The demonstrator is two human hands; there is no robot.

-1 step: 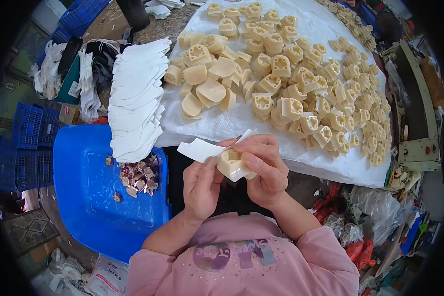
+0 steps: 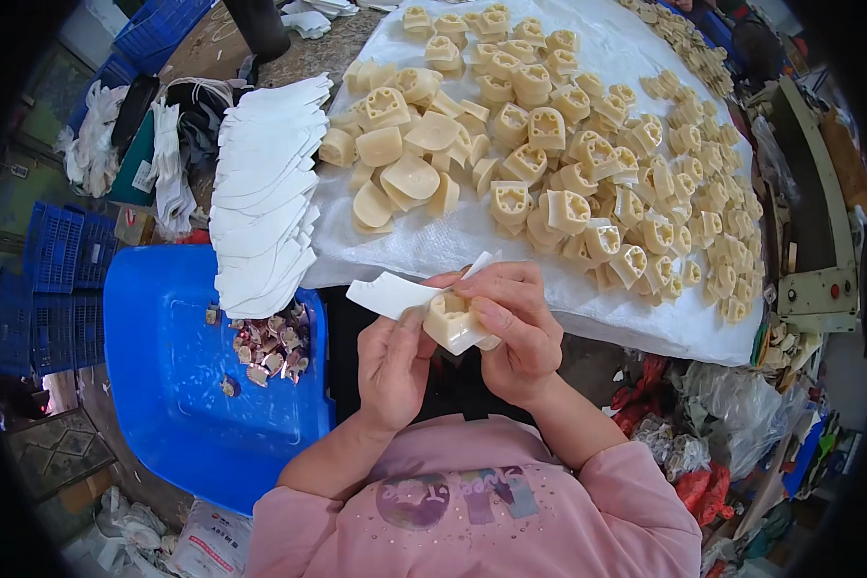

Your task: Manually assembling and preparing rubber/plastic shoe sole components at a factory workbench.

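Note:
In front of my chest I hold a cream plastic shoe heel [image 2: 453,332], its hollow, ribbed side facing up. My left hand [image 2: 393,371] is closed, its fingers and thumb against the left of the heel. A curved white covering piece [image 2: 383,294] runs behind the heel, pinched there by my fingers. One end sticks out to the left, and a narrow tip shows above my right fingers. My right hand [image 2: 520,332] grips the heel's right side, thumb on its upper edge. How far the covering goes round the back is hidden.
Many similar heels [image 2: 549,130] cover the white cloth-topped table [image 2: 376,255]. A fanned stack of white covering pieces [image 2: 265,197] lies at its left. Below that, a blue tub [image 2: 193,385] holds shiny, dark reddish pieces [image 2: 272,347]. Plastic bags [image 2: 737,409] clutter the right side.

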